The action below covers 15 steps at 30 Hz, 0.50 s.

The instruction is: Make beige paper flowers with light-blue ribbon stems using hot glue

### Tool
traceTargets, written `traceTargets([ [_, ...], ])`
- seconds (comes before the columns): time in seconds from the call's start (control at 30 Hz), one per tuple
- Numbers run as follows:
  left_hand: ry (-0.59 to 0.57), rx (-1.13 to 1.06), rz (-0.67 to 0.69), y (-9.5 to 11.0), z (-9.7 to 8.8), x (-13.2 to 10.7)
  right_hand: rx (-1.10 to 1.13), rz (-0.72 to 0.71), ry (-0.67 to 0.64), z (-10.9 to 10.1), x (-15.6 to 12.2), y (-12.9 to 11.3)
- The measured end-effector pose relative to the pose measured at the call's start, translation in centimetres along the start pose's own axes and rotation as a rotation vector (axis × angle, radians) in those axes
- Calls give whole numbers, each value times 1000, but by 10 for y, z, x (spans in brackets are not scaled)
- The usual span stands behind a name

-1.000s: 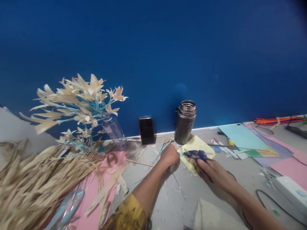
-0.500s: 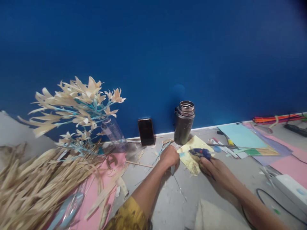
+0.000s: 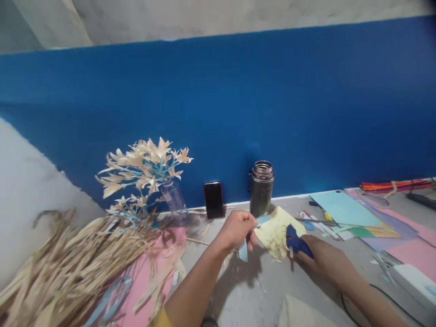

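Observation:
My left hand (image 3: pixel 236 229) is raised a little above the grey table (image 3: pixel 245 290), its fingers pinched on a light blue paper strip (image 3: pixel 244 249) that hangs down from it. My right hand (image 3: pixel 322 259) rests on the table to the right, closed round a blue glue gun (image 3: pixel 295 243) whose nozzle points toward a yellow paper sheet (image 3: pixel 277 229). The yellow sheet lies between the two hands, smeared with dried glue. A dark cord (image 3: pixel 381 290) runs from the right wrist area across the table.
A dark metal flask (image 3: pixel 261 187) and a black phone (image 3: pixel 214 200) lean at the blue wall. A vase of cream paper flowers (image 3: pixel 150 170) stands left, above a pile of dried strips (image 3: pixel 68 263) and pink paper (image 3: pixel 143 281). Coloured sheets, pens and pipe cleaners (image 3: pixel 395 185) lie right.
The camera has tilted up and back. My left hand has lifted off the table with the blue strip. My right hand has tipped the glue gun away from the yellow sheet.

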<state>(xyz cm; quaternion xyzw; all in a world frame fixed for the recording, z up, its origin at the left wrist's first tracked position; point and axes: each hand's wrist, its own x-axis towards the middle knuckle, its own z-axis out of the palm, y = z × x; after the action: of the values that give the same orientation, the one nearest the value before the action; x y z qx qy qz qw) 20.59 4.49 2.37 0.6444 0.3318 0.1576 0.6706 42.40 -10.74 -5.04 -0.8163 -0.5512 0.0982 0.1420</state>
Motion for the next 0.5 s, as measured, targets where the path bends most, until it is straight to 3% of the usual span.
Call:
traceTargets([
  [0.2, 145, 68, -34, -4, 7, -13, 417, -84, 36, -19, -21, -12],
  [0.3, 169, 201, -76, -16, 7, 0, 534, -79, 14, -22, -27, -19],
  [0.5, 157, 415, -113, -42, 3, 43, 473, -91, 37, -14, -10, -25],
])
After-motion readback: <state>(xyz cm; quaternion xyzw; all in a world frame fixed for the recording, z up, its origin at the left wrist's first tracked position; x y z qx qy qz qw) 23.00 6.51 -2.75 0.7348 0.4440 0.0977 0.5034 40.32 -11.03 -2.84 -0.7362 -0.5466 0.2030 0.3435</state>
